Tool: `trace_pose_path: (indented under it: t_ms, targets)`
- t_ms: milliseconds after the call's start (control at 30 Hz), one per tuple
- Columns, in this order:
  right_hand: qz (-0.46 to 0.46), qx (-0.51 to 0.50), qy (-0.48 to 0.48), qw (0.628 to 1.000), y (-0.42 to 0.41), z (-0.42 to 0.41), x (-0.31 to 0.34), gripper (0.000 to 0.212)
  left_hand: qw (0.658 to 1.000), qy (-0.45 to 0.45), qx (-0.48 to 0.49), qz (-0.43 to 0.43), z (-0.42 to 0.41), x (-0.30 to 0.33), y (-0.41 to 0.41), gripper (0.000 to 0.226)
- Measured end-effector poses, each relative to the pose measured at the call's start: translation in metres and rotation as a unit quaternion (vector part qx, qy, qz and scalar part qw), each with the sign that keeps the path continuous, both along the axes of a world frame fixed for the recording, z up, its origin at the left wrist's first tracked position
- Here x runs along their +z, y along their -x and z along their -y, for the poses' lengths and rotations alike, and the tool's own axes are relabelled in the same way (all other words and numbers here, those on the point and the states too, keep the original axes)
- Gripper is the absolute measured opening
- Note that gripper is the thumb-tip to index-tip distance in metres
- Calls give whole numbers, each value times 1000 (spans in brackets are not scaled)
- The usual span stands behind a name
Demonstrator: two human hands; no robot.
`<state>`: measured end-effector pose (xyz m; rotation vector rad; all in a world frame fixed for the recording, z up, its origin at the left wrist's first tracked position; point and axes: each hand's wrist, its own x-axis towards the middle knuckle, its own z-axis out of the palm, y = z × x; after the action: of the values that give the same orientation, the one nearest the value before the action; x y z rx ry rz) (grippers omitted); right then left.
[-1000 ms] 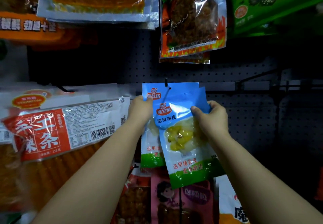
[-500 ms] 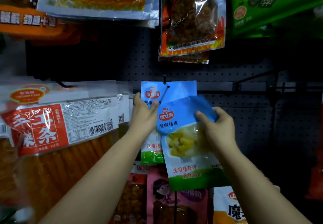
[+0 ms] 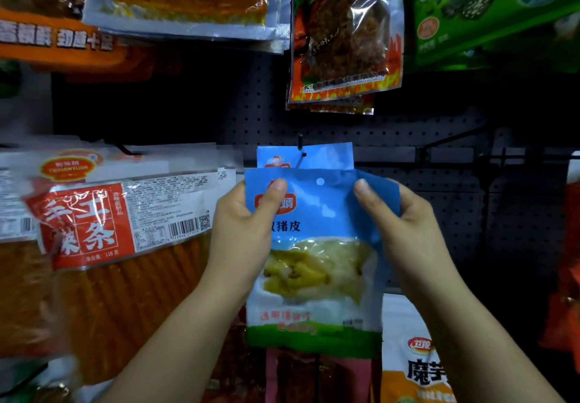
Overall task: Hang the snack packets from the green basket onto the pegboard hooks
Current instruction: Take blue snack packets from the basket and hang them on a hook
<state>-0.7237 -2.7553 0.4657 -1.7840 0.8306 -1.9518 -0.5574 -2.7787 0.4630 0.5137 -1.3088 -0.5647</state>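
My left hand [image 3: 241, 239] bare, no glove, ring or watch, my right hand [image 3: 405, 230] likewise bare, short trimmed nails, both forearms uncovered, no sleeve in view.

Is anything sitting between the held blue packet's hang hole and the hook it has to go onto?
Nothing visible blocks it. The blue packet, pinched by the left hand and right hand, has its hole just below the hook, which already carries a matching packet.

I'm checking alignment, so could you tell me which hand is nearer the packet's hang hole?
Right. The right hand's thumb sits just right of the hang hole; the left hand's thumb is farther left.
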Motion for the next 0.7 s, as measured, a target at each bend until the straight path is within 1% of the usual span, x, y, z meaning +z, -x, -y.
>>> trace_pose_path:
  t_ms: [67, 133, 233, 300, 367, 500, 600, 700]
  targets:
    - [3, 7, 25, 1000, -6, -5, 8, 22, 999, 25, 18, -8, -5, 2, -3, 20]
    - [11, 15, 48, 999, -13, -9, 17, 19, 999, 42, 27, -22, -9, 5, -6, 22]
    - [5, 9, 76, 997, -21, -12, 26, 29, 996, 70, 50, -26, -15, 11, -12, 21]
    - [6, 0, 88, 996, -23, -12, 33, 36, 995, 84, 49, -33, -19, 18, -15, 18]
    - [7, 5, 84, 996, -25, -12, 40, 39, 994, 90, 45, -38, -21, 25, -17, 19]
    - [5, 25, 56, 998, -26, -15, 51, 34, 994, 89, 36, -46, -20, 34, -20, 26]
    - [10, 8, 50, 999, -25, -14, 54, 35, 996, 78, 29, -37, -21, 37, -19, 26]
    - [33, 17, 24, 999, -25, -10, 55, 27, 997, 53, 41, -27, -16, 39, -19, 27]
